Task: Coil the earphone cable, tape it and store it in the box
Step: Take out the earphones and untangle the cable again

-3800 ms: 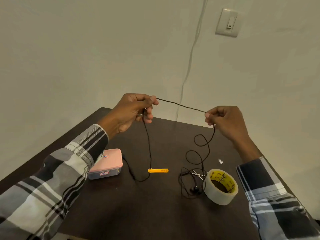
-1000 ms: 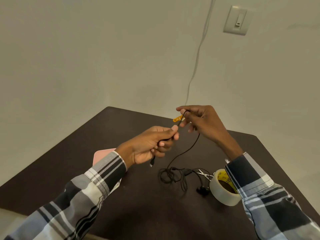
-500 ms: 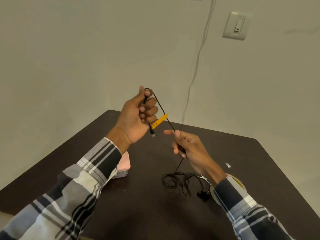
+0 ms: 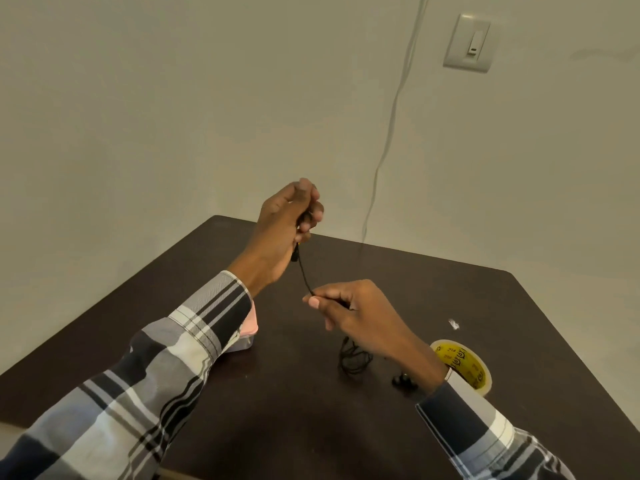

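Cable (image 4: 303, 271): thin, black, strung taut between both hands above the table (image 4: 450, 292); the loose rest lies in a tangle on the tabletop under the right wrist, black earbuds beside it.
Left hand (image 4: 280, 230): raised, fingers curled round the cable's upper end.
Right hand (image 4: 353, 306): lower, thumb and forefinger pinching the cable.
Box (image 4: 251, 329): pink lid, mostly hidden behind the left sleeve.
Tape (image 4: 464, 367): clear roll with a yellow core, right of the earbuds.

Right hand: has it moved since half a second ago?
Yes. The right hand, pinching the earphone cable, has dropped away from the left hand toward the dark table and the tape roll.
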A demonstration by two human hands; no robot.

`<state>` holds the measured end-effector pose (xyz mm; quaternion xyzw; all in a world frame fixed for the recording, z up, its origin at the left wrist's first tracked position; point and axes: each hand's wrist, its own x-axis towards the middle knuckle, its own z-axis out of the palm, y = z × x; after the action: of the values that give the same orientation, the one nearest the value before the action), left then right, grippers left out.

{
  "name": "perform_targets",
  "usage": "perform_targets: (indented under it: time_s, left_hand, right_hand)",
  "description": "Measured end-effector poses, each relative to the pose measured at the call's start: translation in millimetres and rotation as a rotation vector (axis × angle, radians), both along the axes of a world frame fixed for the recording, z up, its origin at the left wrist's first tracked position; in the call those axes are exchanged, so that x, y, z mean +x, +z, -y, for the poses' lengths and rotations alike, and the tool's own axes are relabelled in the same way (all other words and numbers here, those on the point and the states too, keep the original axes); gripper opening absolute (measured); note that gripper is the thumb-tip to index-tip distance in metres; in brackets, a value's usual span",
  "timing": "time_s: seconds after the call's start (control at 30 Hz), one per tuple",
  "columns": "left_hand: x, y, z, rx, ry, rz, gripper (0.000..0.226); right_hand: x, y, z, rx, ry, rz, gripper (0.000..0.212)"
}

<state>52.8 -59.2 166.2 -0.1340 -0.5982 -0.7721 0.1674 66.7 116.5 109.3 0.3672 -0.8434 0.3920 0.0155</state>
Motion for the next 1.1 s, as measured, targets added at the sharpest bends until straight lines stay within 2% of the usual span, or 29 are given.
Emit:
perform_targets:
  time_s: [0.1, 0.17, 0.3, 0.47, 0.63, 0.8, 0.93, 1.1]
  left_hand:
    - [2, -7, -6, -0.234, 0.076, -0.039, 0.026]
    - [2, -11, -7, -0.339, 0.048, -0.056, 0.025]
    - [2, -17, -7, -0.435, -0.088, -0.059, 0.026]
    - [9, -20, -8, -0.507, -0.162, -0.035, 0.028]
    - [14, -25, -5, -0.401, -0.296, 0.086, 0.033]
    - [19, -20, -7, -0.393, -0.464, 0.114, 0.025]
    - [26, -4, -11, -0.189, -0.613, 0.085, 0.02]
    - [30, 11, -20, 0.052, -0.69, -0.033, 0.021]
  right_hand:
    - [4, 14, -7, 0.017, -0.011, -0.07, 0.02]
    - [4, 23, -12, 0.006, -0.037, -0.095, 0.019]
    - [1, 42, -21, -0.006, -0.085, -0.144, 0.015]
    - [-7, 62, -35, -0.006, -0.134, -0.21, 0.016]
    - [-16, 77, -40, -0.034, -0.174, -0.267, 0.015]
    - [-28, 83, -35, -0.066, -0.183, -0.246, 0.016]
    - [-36, 83, -33, -0.234, -0.115, -0.118, 0.02]
    - [-36, 68, -25, -0.401, -0.037, 0.046, 0.026]
